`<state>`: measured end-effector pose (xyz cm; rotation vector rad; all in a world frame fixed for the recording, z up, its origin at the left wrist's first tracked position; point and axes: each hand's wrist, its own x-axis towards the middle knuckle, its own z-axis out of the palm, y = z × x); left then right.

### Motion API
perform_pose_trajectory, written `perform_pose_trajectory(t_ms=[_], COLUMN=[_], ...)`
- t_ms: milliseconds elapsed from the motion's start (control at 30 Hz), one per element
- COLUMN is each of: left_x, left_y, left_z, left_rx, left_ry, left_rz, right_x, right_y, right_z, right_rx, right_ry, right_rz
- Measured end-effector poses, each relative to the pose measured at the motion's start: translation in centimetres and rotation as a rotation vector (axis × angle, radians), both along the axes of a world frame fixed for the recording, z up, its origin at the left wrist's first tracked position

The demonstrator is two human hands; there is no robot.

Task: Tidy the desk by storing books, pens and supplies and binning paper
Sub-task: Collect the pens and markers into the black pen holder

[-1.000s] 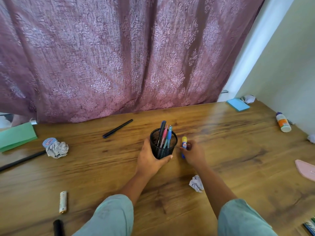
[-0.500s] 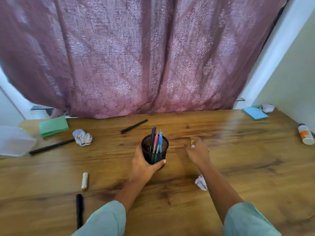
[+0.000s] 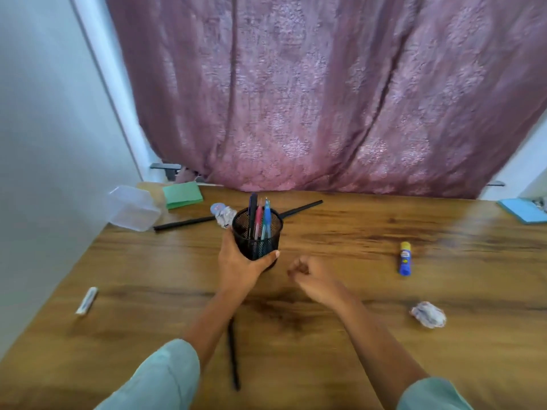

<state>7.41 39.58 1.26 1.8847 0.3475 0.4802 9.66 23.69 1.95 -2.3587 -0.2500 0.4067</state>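
My left hand (image 3: 236,263) grips a black mesh pen cup (image 3: 257,233) that stands on the wooden desk (image 3: 355,335) with several pens upright in it. To the cup's right my right hand (image 3: 307,275) hovers with fingers curled and nothing in it. A blue and yellow glue stick (image 3: 405,258) lies on the desk well to the right of that hand. A crumpled paper ball (image 3: 428,314) sits at the right, another (image 3: 222,215) just behind the cup.
Black pens lie behind the cup (image 3: 185,223) (image 3: 302,209) and between my forearms (image 3: 233,355). A white tube (image 3: 86,300) lies at the left. A clear plastic box (image 3: 132,208) and a green pad (image 3: 182,195) sit at the back left, a blue pad (image 3: 522,210) at the far right. A mauve curtain (image 3: 325,99) hangs behind.
My right hand let go of the glue stick, which now lies on the desk, and drew back curled. The view swung left. My left hand kept hold of the cup.
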Motion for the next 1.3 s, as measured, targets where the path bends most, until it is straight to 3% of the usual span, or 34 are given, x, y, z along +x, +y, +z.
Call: perform_pose_trajectory(t_ms=[333, 567, 633, 800, 900, 967, 1100, 1300], left_x=[-5.0, -6.0, -6.1, -6.1, -6.1, -6.2, -6.4, -6.4], left_y=[12.1, 14.6, 14.9, 15.0, 15.2, 15.2, 15.3, 15.3], left_z=[-2.2, -3.7, -4.0, -4.4, -4.2, -4.1, -4.1, -4.3], left_rx=[0.042, 0.044, 0.032, 0.035, 0.060, 0.069, 0.087, 0.090], left_ry=[0.064, 0.057, 0.055, 0.064, 0.063, 0.067, 0.048, 0.047], left_rz=[0.032, -0.060, -0.073, -0.128, -0.152, -0.162, -0.168, -0.173], right_x=[-6.8, -8.1, -8.0, -6.6, -5.7, -5.3, -5.0, -4.7], right_y=[11.1, 12.0, 12.4, 14.3, 15.9, 17.2, 18.9, 18.9], right_z=[-0.5, 0.2, 1.3, 6.5, 7.9, 7.6, 5.5, 4.6], right_rx=[-0.371, -0.392, -0.261, 0.317, 0.557, 0.530, 0.243, 0.201], right_ry=[0.021, -0.018, -0.106, -0.567, -0.677, -0.710, -0.721, -0.749], right_rz=[0.070, -0.023, -0.069, -0.282, -0.260, -0.224, -0.107, -0.119])
